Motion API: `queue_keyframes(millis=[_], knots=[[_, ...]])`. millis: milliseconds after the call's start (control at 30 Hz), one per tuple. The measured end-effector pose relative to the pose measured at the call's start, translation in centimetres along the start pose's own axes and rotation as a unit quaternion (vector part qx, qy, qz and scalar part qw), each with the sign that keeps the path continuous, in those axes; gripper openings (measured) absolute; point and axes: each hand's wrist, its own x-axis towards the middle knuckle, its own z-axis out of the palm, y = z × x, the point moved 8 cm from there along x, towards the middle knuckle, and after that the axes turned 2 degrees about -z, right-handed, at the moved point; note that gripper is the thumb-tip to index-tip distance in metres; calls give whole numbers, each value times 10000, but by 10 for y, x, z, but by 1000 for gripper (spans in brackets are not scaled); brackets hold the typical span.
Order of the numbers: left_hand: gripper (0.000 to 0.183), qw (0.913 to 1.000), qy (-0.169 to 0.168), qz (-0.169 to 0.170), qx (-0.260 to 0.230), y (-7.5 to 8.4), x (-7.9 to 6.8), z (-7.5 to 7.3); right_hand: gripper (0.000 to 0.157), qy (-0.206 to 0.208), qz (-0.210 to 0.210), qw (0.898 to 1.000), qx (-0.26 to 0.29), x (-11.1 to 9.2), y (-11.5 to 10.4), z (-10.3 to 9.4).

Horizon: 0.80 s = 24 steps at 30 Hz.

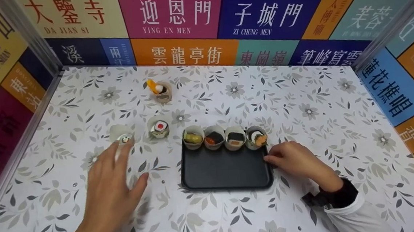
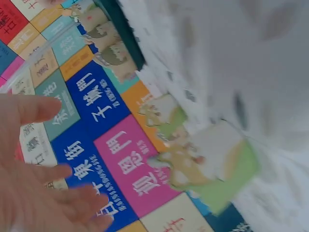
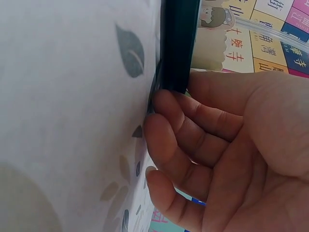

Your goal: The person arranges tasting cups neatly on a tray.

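My left hand (image 1: 108,186) reaches with fingers spread over the table's left side, fingertips overlapping a small paper cup (image 1: 120,130) that holds a round sushi piece. In the left wrist view that cup (image 2: 212,166) stands apart from the thumb and fingers. Just right of it is another cup with a red-centred sushi roll (image 1: 160,126). At its right edge, my right hand (image 1: 299,160) grips a black rectangular tray (image 1: 227,171); the right wrist view has the thumb against the tray's wall (image 3: 178,48) and curled fingers low beside it. Several sushi cups (image 1: 214,137) line the tray's far edge.
Farther back stands a cup with an orange-topped piece (image 1: 161,93). The table has a leaf-and-flower cloth (image 1: 243,219). Colourful panels with Chinese lettering (image 1: 172,13) wall the back and both sides.
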Motion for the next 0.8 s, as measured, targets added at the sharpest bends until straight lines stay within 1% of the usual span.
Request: queue_keyframes(millis=[67, 167, 233, 333, 500, 600, 733, 800], knots=[[93, 9993, 15, -364, 94, -16, -7, -6, 19, -23, -1, 10000, 26, -1, 0, 1], [105, 9965, -43, -828, 35, -39, -18, -9, 19, -55, 14, 10000, 67, -1, 1, 2], [110, 9939, -155, -1084, -120, -50, -22, -9, 18, -62, 36, 9999, 92, -2, 2, 2], [114, 9882, -443, -1417, -386, -64, -26, -4, 18, -75, 78, 9999, 117, -3, 2, 2], [113, 9745, -1051, -1869, -654, -80, -26, 6, 23, 14, 25, 10000, -7, -2, 1, 0], [111, 9652, -1423, -2085, -679, -86, -25, 13, 26, 82, -45, 9999, -94, -1, -1, -2], [109, 9527, -1851, -2314, -670, -93, -23, 20, 23, 66, -71, 9999, -48, 0, -1, -2], [107, 9477, -1990, -2396, -690, -96, -20, 23, 22, 42, -56, 10000, -7, 0, 0, -2]])
